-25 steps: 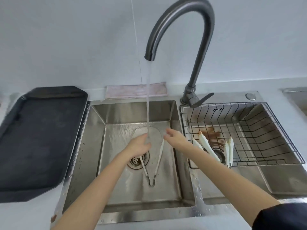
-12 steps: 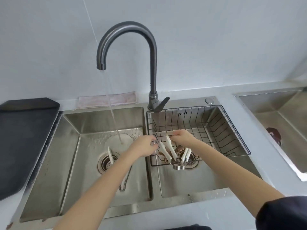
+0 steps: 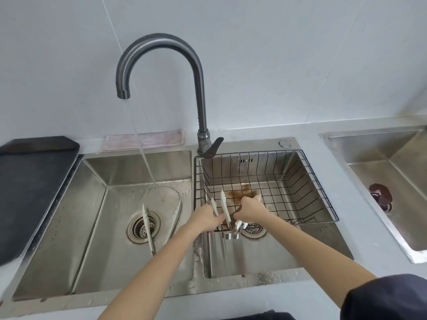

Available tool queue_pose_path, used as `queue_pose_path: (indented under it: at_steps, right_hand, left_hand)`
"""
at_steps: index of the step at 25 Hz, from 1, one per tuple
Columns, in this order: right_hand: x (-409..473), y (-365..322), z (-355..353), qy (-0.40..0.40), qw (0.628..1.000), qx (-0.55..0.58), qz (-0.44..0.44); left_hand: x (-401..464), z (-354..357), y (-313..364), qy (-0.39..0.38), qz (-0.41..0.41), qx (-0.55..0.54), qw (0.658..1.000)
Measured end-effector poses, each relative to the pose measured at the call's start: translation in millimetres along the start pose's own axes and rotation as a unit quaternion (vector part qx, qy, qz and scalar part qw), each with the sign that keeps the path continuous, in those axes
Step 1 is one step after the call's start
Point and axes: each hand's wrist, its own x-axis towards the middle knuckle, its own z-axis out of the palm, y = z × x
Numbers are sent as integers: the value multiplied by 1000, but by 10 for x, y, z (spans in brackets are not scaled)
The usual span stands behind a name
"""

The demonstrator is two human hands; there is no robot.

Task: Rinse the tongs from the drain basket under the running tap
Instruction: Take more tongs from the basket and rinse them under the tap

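A black wire drain basket [image 3: 323, 205] sits in the right basin. At its front left corner, one pair of white-tipped tongs [image 3: 223, 205] stands tips up, and my left hand [image 3: 205, 218] grips its lower part. My right hand [image 3: 250, 210] is closed over a second pair of tongs [image 3: 239, 225], whose white tips poke out below my fist. The metal hinge ends [image 3: 227, 235] of the tongs hang under the basket's edge. Another pair of tongs [image 3: 147, 227] lies spread open in the left basin across the drain. The tap [image 3: 198, 72] runs water [image 3: 144, 158] into the left basin.
A dark tray [image 3: 30, 192] lies on the counter at the left. A pink cloth [image 3: 143, 140] lies behind the left basin. The tap lever [image 3: 211, 148] points over the basket's back corner. A separate sink [image 3: 392, 181] with a dark object [image 3: 380, 197] is at the right.
Both hands left the tongs lying in the left basin under the stream and moved right to the basket, where they closed on the two pairs of tongs. The view swung right.
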Motion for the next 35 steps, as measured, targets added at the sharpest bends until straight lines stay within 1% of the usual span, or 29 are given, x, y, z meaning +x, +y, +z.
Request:
queue_pose_path:
  at_steps: [4,7,11,14,17,20,24,26,31,35]
  right_hand:
    - [53,6,8,10,1000,-3,-23]
    - [58,26,23,30,999,9,-33]
    - [-14,6,-4,66,993,95,-14]
    - [-99,-45,-69,118,981,150,-41]
    - [-162,-165,-110,137,958,243,-60]
    - [-177,-363,-74,150,930,325,-89]
    - [-256,-682,28,142,882,429,-134]
    - [-253,-865,102,146,861,464,-147]
    - [-190,-1310,290,113,842,500,-168]
    - [-140,-1650,434,58,826,538,-158]
  left_hand:
    - [-34,20,41,4,-41,-72,997]
    - [-65,33,63,22,-42,-89,995]
    - [-129,-27,84,67,-10,-154,986]
    - [-195,-88,70,123,34,-191,973]
    - [-303,-133,-2,163,50,-235,957]
    - [-354,-173,-169,184,41,-273,943]
    - [-411,-297,-488,217,7,-345,913]
    - [-442,-388,-667,232,0,-353,907]
    - [-529,-611,-1104,258,-3,-367,894]
    - [-557,-769,-1459,270,13,-333,903]
